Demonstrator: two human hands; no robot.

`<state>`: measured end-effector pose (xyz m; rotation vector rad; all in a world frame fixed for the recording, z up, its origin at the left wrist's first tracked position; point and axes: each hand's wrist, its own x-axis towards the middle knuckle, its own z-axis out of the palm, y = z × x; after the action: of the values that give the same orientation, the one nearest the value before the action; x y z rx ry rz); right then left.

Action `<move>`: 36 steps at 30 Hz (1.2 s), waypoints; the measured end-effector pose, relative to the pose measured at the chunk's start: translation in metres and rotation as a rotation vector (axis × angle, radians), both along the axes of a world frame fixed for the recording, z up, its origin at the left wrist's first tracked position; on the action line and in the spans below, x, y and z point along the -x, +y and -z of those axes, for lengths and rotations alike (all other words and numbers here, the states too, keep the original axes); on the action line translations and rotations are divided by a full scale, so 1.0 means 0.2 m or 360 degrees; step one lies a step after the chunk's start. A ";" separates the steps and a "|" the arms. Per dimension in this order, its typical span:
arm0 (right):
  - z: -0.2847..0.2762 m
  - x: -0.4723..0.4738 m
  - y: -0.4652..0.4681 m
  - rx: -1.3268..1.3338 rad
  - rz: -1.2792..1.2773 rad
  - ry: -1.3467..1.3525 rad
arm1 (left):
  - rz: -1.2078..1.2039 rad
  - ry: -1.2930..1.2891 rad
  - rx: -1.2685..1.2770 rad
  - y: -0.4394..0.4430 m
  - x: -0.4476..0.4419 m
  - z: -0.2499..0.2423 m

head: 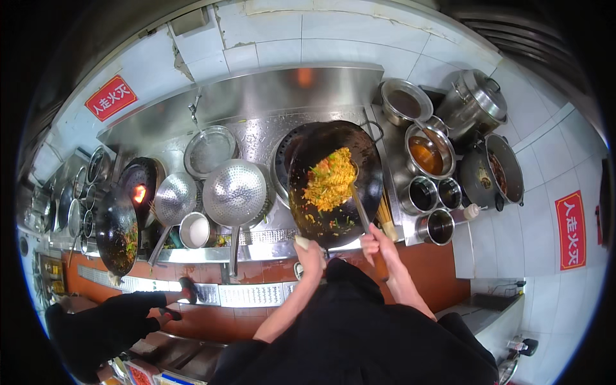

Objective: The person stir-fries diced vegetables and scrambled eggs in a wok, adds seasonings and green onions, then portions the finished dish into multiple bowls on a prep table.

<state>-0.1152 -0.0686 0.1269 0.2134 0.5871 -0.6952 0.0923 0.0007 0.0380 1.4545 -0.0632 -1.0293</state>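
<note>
A large black wok (337, 231) tilts over the stove in front of me. Yellow fried rice (331, 180) with green and reddish bits is heaped inside it. My left hand (310, 257) grips the wok's near edge through a pale folded cloth (303, 242). In my right hand (382, 245) is the wooden handle (380, 267) of a long metal ladle (362, 209). The ladle's bowl lies against the right side of the rice and is mostly hidden.
Left of the wok sit two perforated strainers (234, 192) and a water-filled basin (210, 152). Sauce bowls (429, 154), metal pots (435, 226) and a bamboo brush (386, 219) stand to the right. A co-worker (106, 327) is at the left, near another wok (115, 231) and a flame (139, 193).
</note>
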 end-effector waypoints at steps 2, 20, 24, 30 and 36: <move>-0.05 0.04 0.01 -0.0573 0.0162 -0.1116 | 0.0154 0.0149 0.0269 -0.07 -0.14 0.07; -0.05 0.48 0.17 -0.0503 0.0154 -0.0954 | 0.0060 0.0874 0.0230 0.13 0.12 0.26; -0.13 0.57 0.37 -0.0286 0.0106 -0.0648 | 0.0112 0.0756 0.0209 0.33 0.23 0.22; -0.39 0.63 0.74 -0.0248 0.0274 -0.0682 | 0.0486 0.0505 -0.0320 0.61 0.35 0.17; -0.49 0.74 1.13 -0.0432 0.0595 -0.1151 | 0.1743 -0.0501 -0.0150 0.85 0.04 0.44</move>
<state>-0.2629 0.1578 0.2252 0.8036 -0.0638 -0.8320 0.0847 0.1698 -0.0502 1.6614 -1.1513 -1.6496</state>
